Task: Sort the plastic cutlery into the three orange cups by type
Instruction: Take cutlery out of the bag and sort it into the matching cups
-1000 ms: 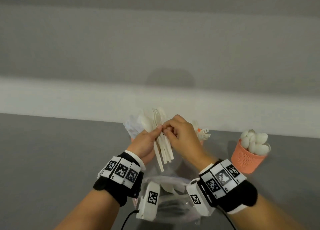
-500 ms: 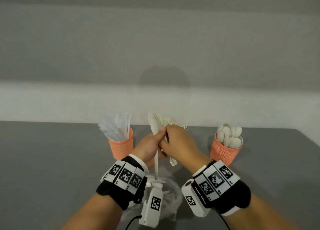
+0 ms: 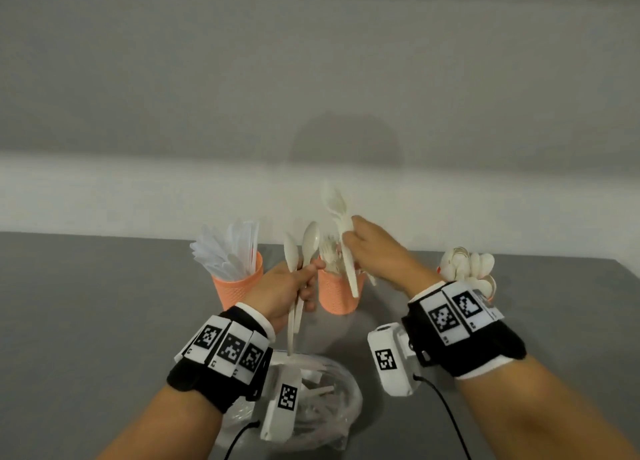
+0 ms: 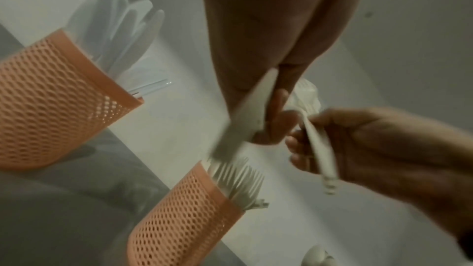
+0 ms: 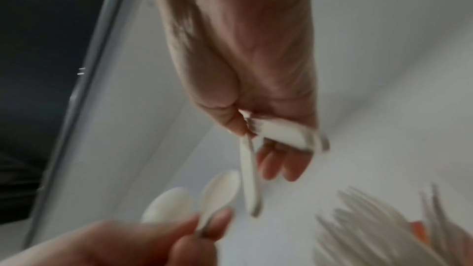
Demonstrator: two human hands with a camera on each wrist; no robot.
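Three orange mesh cups stand in a row on the grey table. The left cup point(image 3: 239, 288) point(image 4: 51, 98) holds knives, the middle cup point(image 3: 337, 297) point(image 4: 184, 219) holds forks, and the right cup's spoons point(image 3: 467, 265) show behind my right wrist. My left hand point(image 3: 298, 283) point(image 4: 271, 112) grips two white spoons point(image 3: 304, 248) point(image 5: 220, 189) by their handles, bowls up, left of the middle cup. My right hand point(image 3: 363, 248) point(image 5: 256, 130) pinches a small bundle of white cutlery point(image 3: 346, 251) above the middle cup; motion blur hides its type.
A clear plastic bag point(image 3: 329, 404) with more white cutlery lies on the table just below my wrists. A white wall runs behind the cups. The grey tabletop point(image 3: 86, 321) stretches out to the left and right.
My hands, together on one bunch before, have parted. The right hand has drawn its bundle up and to the right; the left keeps two spoons.
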